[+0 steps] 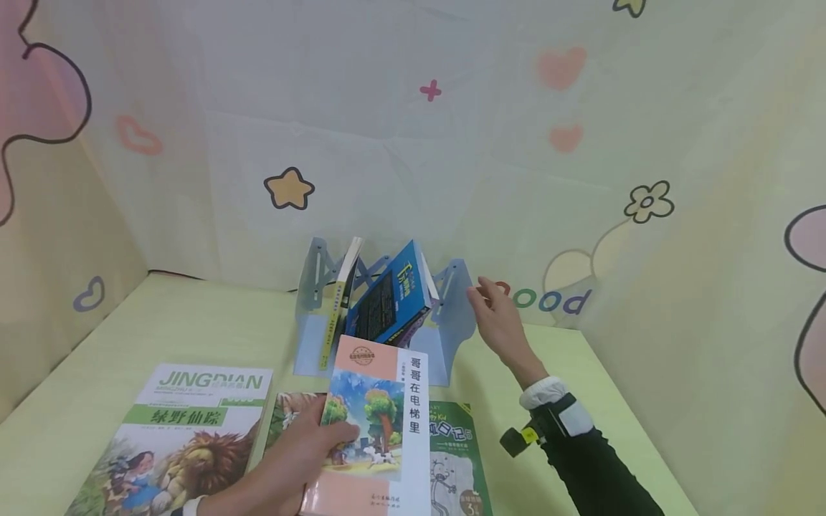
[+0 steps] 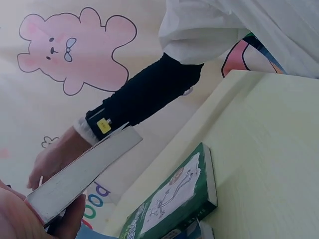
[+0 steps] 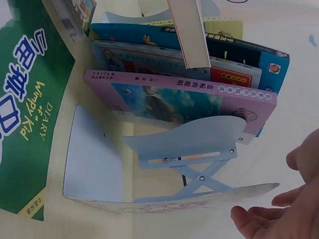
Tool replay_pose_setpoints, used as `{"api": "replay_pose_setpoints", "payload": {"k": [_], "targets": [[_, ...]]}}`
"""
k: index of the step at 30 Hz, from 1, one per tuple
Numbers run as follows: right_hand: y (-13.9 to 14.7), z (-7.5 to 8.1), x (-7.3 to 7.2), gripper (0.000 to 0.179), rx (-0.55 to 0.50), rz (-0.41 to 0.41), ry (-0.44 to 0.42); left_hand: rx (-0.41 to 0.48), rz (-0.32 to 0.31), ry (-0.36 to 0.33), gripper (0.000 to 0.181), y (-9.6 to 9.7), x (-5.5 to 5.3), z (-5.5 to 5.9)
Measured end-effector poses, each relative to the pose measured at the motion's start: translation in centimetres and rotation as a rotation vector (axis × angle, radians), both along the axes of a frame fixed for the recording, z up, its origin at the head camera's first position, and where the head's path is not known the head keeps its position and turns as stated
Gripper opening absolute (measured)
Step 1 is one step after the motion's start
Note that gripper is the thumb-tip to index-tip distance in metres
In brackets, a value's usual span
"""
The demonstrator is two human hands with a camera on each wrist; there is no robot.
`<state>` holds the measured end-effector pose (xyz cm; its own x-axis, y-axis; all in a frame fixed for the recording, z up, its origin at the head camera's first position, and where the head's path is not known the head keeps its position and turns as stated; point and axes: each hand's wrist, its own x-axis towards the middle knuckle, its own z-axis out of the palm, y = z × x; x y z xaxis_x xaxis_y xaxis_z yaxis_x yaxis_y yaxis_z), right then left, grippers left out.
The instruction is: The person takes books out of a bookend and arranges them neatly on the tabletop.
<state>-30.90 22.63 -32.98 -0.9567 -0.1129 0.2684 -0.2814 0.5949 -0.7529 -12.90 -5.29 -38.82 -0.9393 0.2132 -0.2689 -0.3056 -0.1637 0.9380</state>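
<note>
Fingers of left hand [image 1: 303, 446] clasped round pink-and-white book [image 1: 374, 487]; right hand [image 1: 502, 326] released, held beside blue bookend [image 1: 457, 308] near tabletop [image 1: 226, 315] back edge.

the fingers of the left hand [image 1: 303, 451] are hidden behind the pink book [image 1: 377, 423], whose lowest print is unreadably small. it covers part of the green book [image 1: 454, 459]. left of this hand, the bottom edge cuts off the lion book [image 1: 187, 437]; the right wrist view crops the right hand [image 3: 299, 209].
</note>
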Motion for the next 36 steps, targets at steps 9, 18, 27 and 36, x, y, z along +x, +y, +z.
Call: {"api": "replay_pose_setpoints", "payload": {"k": [9, 18, 27, 36], "targets": [[-0.6, -0.9, -1.6, 0.051, 0.094, -0.020, 0.014, -0.125, 0.023, -0.107, 0.092, 1.2, -0.8, -0.1], [-0.3, -0.8, -1.5, 0.042, 0.178, 0.027, -0.038, 0.157, -0.090, -0.105, 0.067, 2.5, -0.4, -1.7], [-0.2, -0.3, -1.7, 0.040, 0.254, 0.109, -0.068, 0.122, -0.175, -0.113, 0.071, 4.0, -1.3, -2.8], [0.1, -0.4, -1.6, 0.043, 0.264, 0.111, -0.115, 0.091, -0.228, -0.161, 0.083, 6.0, -1.8, -3.8]]}}
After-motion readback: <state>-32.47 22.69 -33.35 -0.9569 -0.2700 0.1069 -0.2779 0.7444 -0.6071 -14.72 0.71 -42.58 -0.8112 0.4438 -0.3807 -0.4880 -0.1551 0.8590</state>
